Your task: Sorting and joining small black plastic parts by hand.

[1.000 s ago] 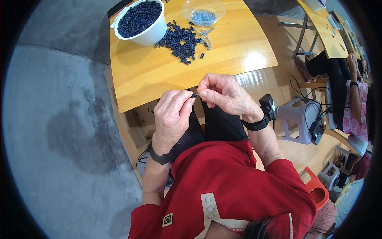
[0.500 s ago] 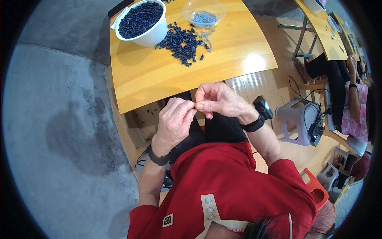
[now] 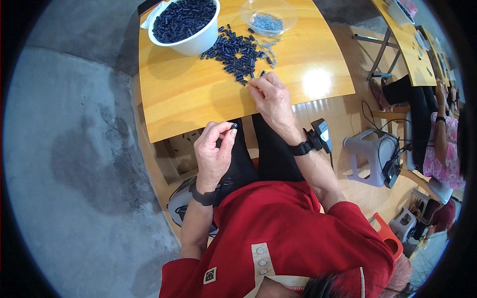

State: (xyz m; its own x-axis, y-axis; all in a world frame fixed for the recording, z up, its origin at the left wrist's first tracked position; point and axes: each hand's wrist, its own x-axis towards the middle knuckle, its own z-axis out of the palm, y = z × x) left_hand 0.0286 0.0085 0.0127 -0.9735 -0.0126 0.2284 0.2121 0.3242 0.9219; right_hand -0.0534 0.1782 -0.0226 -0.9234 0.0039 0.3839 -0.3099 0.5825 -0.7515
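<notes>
My left hand (image 3: 214,151) is over my lap, just off the table's front edge. Between its thumb and index finger it pinches a small dark cylindrical piece (image 3: 234,126), one end showing. My right hand (image 3: 272,102) reaches over the table edge, its fingertips drawn together at the near side of a loose pile of dark blue-black cylindrical pieces (image 3: 234,53). Whether those fingertips have hold of a piece is too small to tell. Beside the pile lie several small clear bits (image 3: 269,45).
On the yellow wooden table (image 3: 198,107) stand a white tub (image 3: 196,45) heaped with dark pieces and a clear bowl (image 3: 288,25) of small bluish-clear parts. A grey wall is at left. To the right are a grey stool (image 3: 365,154), cables and another person (image 3: 437,144) seated at a table.
My hands were together fingertip to fingertip; they have parted. The right has moved forward to the pile, while the left stays over my lap with a dark piece now showing.
</notes>
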